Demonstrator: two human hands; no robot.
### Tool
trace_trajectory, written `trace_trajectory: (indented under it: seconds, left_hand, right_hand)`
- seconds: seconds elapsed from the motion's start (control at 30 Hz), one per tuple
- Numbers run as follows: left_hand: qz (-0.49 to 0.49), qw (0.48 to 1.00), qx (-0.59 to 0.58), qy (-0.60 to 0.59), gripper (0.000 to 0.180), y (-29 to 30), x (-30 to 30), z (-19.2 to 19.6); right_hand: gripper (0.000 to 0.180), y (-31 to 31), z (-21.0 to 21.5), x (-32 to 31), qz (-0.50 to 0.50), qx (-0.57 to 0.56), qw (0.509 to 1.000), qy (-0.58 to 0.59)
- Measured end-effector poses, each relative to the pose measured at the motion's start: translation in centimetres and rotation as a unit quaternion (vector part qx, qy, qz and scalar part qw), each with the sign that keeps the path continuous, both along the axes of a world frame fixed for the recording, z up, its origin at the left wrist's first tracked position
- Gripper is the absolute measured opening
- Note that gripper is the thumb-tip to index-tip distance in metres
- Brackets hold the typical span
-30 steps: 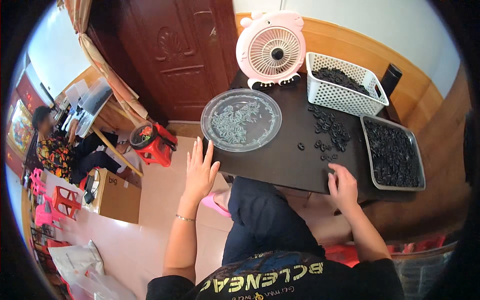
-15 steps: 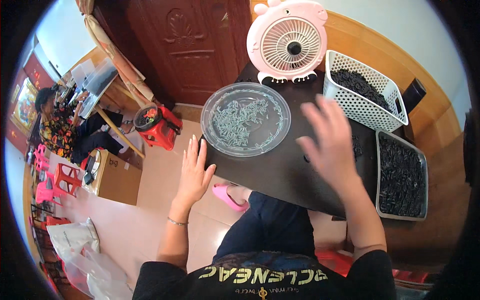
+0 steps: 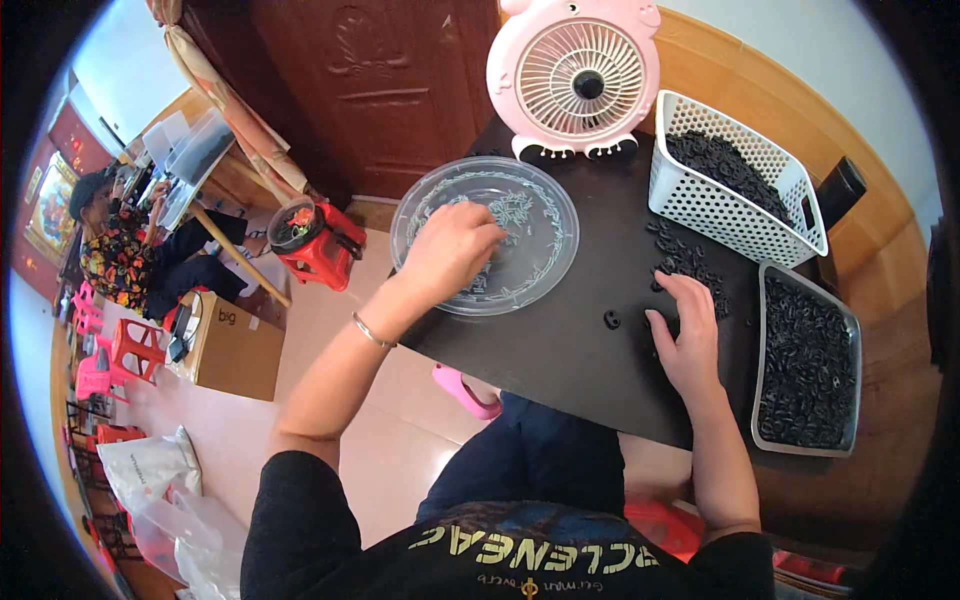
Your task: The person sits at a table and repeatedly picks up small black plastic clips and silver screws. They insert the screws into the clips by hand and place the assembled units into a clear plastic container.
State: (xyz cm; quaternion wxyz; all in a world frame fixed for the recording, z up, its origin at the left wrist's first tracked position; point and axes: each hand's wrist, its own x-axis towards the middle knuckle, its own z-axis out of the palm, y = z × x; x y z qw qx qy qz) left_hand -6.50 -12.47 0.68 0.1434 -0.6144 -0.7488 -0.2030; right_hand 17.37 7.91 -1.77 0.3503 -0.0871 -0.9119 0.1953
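Note:
My left hand [image 3: 455, 245] reaches over a round clear plastic tray [image 3: 566, 262] holding many small pale green, rod-like pieces [image 3: 512, 212]. Its fingers are drawn together in a pinch, and whatever is between them is hidden. On the dark table, my right hand [image 3: 690, 340] rests at the near edge of a loose pile of small black parts [image 3: 690, 262]. Thumb and index finger are apart, with a little black piece [image 3: 657, 284] right at the index fingertip. A single black part with holes [image 3: 612, 320] lies to the left of this hand.
A pink animal-shaped fan [image 3: 575, 85] stands at the back of the table [image 3: 530, 350]. To the right are a white perforated basket [image 3: 720, 222] and a shallow tray [image 3: 762, 400], both full of black parts, and a dark cylinder [image 3: 842, 182]. Another person [image 3: 130, 245] sits far left.
My left hand has moved from the table's edge up over the round tray, its fingers closing. The right hand has come down toward the black pile.

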Motion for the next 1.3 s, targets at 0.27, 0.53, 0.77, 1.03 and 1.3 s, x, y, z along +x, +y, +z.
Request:
trace_trajectory:
  seconds: [0.27, 0.53, 0.77, 1.03, 1.3]
  left_hand:
    - [-0.013, 0.991, -0.071, 0.117, 0.012, 2.7, -1.2, -0.9]
    - [-0.004, 0.992, -0.074, 0.101, 0.006, 3.2, -1.4, -1.3]
    - [-0.015, 0.999, -0.05, -0.013, 0.009, 2.9, -2.4, -0.7]
    - [0.016, 0.998, -0.053, 0.02, 0.007, 4.2, -1.5, -0.9]
    - [0.117, 0.988, -0.1, 0.025, 0.009, 6.4, -0.8, -1.0]
  right_hand:
    - [0.041, 0.1, -0.2, -0.1, 0.006, -0.03, 0.999, 0.008]
    - [0.04, 0.0, 0.0, 0.1, 0.008, -0.049, 0.999, 0.0]
    - [0.038, -0.1, 0.0, 0.1, 0.018, -0.046, 0.999, 0.005]
    - [0.035, -0.1, 0.0, 0.2, 0.027, -0.055, 0.998, 0.005]
    - [0.034, 0.1, 2.0, 1.1, 0.036, -0.067, 0.995, 0.067]
